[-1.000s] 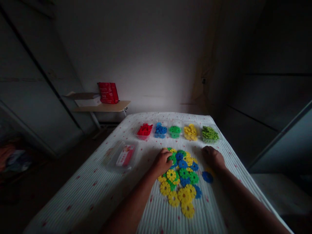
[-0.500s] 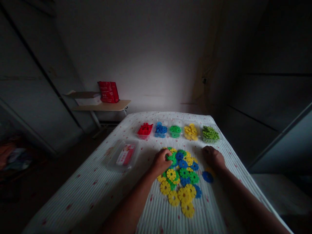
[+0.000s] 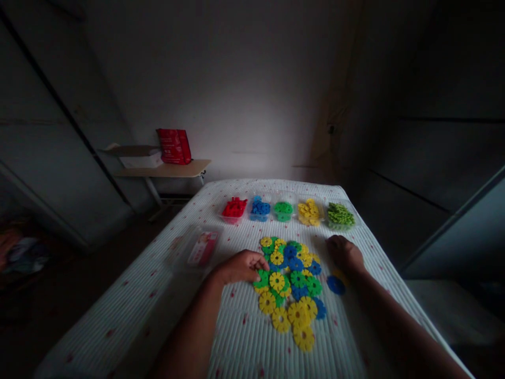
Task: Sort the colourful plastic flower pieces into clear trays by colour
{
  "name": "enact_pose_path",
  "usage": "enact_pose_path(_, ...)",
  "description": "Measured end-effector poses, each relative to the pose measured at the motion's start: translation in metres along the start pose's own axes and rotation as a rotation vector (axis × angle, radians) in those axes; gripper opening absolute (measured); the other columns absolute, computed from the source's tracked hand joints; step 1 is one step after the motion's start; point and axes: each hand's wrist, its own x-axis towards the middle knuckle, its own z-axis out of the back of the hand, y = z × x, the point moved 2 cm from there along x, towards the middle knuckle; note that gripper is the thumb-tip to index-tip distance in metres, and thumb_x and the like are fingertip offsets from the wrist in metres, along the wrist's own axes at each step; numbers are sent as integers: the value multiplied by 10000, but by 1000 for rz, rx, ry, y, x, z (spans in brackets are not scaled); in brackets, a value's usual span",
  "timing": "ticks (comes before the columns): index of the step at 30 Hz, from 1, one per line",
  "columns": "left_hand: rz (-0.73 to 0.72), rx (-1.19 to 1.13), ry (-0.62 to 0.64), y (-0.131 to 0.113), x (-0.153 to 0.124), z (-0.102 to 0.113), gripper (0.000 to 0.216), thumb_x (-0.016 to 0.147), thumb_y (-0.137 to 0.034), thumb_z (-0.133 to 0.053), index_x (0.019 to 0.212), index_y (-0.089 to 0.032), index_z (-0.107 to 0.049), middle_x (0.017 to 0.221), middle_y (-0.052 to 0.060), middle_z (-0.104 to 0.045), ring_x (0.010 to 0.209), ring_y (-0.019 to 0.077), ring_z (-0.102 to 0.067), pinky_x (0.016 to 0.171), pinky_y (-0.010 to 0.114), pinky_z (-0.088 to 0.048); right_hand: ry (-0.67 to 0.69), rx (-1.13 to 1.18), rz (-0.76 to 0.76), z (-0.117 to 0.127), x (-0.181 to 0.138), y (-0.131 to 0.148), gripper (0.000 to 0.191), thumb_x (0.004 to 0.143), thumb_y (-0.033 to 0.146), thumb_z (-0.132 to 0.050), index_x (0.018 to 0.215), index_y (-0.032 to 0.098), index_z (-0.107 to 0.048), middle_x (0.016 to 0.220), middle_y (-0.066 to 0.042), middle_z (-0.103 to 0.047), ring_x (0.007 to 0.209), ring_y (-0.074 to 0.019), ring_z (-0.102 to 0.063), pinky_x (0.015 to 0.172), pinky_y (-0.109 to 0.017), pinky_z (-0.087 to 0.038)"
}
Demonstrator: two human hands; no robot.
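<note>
A pile of flat yellow, green and blue flower-shaped discs (image 3: 294,287) lies on the white ribbed cloth (image 3: 165,310). My left hand (image 3: 241,266) rests at the pile's left edge, fingers curled, pinching a green disc (image 3: 262,277). My right hand (image 3: 344,253) lies back-up at the pile's right side. Its fingers are tucked under and too dark to read. A single blue disc (image 3: 335,285) sits by my right wrist.
A row of small clear tubs stands at the far edge: red (image 3: 234,209), blue (image 3: 259,209), green (image 3: 283,209), yellow (image 3: 309,212), light green (image 3: 340,216). A clear box with a pink label (image 3: 201,248) lies left. A side table (image 3: 165,171) holds a red bag (image 3: 174,146).
My left hand has pulled back from the top of the pile toward me and to the left, bringing a green disc with it. My right hand has stayed put.
</note>
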Motion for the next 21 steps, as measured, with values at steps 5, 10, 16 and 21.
enact_pose_path(5, 63, 211, -56, 2, 6, -11, 450, 513, -88, -559, 952, -128, -644, 632, -53, -459, 581, 79, -417, 513, 185, -322, -8, 10, 22, 1, 0, 1, 246, 856, 296, -442, 904, 200, -664, 936, -56, -676, 742, -158, -593, 582, -233, -349)
enact_pose_path(10, 44, 379, -120, -4, 4, -13, 510, 529, -92, -551, 1026, -160, -645, 661, -43, -477, 612, 99, -442, 521, 190, -322, -16, 14, 23, 2, 0, 1, 235, 848, 281, -453, 908, 211, -669, 938, -49, -676, 750, -153, -593, 591, -228, -354)
enact_pose_path(16, 55, 439, -118, -1, 4, -12, 431, 552, -105, -557, 975, -168, -618, 664, -46, -485, 618, 106, -457, 522, 190, -331, -8, 30, 23, 1, 0, 0, 235, 853, 288, -451, 914, 204, -661, 953, -49, -673, 745, -146, -591, 593, -225, -355)
enact_pose_path(21, 44, 403, -118, -1, 4, -12, 315, 541, -96, -548, 848, -163, -557, 643, -63, -435, 594, 91, -411, 498, 182, -298, -10, 31, 24, 3, -2, 2, 243, 862, 292, -439, 923, 201, -655, 964, -54, -672, 764, -158, -601, 589, -231, -359)
